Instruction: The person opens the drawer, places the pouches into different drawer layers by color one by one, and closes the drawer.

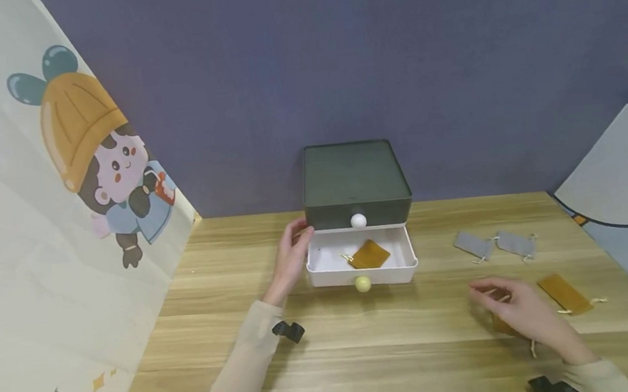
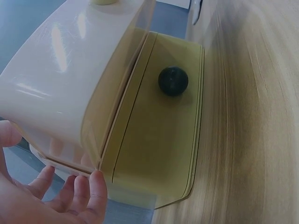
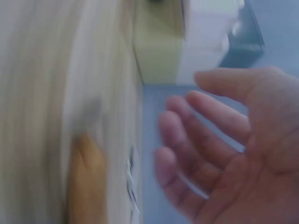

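A small drawer cabinet [image 1: 354, 174] with a dark green top stands against the back wall. Its white drawer [image 1: 327, 279] is pulled out, and a brown drawstring pouch [image 1: 370, 254] lies inside. My left hand [image 1: 288, 262] rests its fingertips against the cabinet's left side, by the drawer; the left wrist view shows those fingertips [image 2: 97, 183] at the edge. To the right, my right hand [image 1: 526, 314] hovers over another brown pouch [image 1: 505, 326], which it partly hides from above. Its fingers bend loosely with nothing between them, and the pouch [image 3: 88, 182] lies apart below.
Two grey drawstring pouches [image 1: 473, 245] lie right of the cabinet, and one more brown pouch [image 1: 566, 294] is beyond my right hand. Below the white drawer sits a closed yellow drawer [image 2: 154, 135] with a dark knob [image 2: 173, 81]. A printed curtain [image 1: 10, 247] borders the table's left.
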{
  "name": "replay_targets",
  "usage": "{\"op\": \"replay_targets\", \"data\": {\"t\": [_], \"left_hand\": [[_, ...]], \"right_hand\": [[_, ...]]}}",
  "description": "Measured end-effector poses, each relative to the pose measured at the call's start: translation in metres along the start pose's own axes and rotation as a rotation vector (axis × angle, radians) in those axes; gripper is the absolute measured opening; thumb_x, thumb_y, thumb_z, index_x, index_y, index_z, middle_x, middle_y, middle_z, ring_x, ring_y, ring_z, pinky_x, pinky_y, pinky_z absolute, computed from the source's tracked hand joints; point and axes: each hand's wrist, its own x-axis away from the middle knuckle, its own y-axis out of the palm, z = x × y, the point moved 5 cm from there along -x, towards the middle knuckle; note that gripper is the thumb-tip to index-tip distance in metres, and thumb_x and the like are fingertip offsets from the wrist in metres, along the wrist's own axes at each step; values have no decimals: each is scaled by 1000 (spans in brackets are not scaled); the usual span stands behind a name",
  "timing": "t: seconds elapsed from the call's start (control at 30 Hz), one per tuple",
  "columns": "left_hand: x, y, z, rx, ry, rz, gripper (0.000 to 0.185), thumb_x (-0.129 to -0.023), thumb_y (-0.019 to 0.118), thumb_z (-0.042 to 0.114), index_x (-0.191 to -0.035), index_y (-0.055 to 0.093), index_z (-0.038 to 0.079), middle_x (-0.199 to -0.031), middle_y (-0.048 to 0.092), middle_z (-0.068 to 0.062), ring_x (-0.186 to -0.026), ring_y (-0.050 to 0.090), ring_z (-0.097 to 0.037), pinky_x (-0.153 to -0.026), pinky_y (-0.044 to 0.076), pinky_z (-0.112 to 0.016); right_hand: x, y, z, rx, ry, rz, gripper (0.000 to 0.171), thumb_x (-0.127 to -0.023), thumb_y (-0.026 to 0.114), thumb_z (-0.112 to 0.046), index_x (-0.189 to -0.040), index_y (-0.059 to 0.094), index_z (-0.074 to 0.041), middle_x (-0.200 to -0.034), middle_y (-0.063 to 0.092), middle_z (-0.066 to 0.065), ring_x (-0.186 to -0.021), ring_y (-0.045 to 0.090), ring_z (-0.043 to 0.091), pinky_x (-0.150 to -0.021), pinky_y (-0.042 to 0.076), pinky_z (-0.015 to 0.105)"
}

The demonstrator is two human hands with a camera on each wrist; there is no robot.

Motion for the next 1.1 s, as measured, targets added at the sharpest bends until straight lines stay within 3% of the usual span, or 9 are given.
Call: {"op": "replay_targets", "data": {"t": [0.27,0.6,0.87,1.1], "left_hand": [[0,-1,1,7,1,-10,49,-108,59,22,-151,51,0,-153,55,-24,-132,59,-42,-108,55,-55],[-1,-1,-1,18,1,-15,49,-108,59,23,-151,50,0,-153,55,-24,-133,58,-42,-110,53,-57],[0,0,0,13,2,-11,48,-108,58,22,-150,51,-1,-152,55,-25,-129,60,-41,-107,55,-56],[0,-1,0,14,-13,-10,49,-108,59,22,-151,51,1,-154,55,-23,-130,60,-40,-108,54,-55]], "right_hand": [[8,-16,36,33,16,-45,35,-100,76,-31,-123,77,-5,-113,81,12,-83,66,-6,-71,57,22],[13,-23,57,54,56,-50,33,-97,80,-25,-120,78,-2,-108,81,12,-80,64,-7,-68,57,22],[13,-19,77,92,167,-200,46,-97,78,-34,-128,73,0,-105,76,2,-83,60,-2,-68,53,22],[14,-16,81,60,172,-228,45,-98,78,-27,-129,70,3,-89,65,0,-71,48,2,-61,42,23]]}}
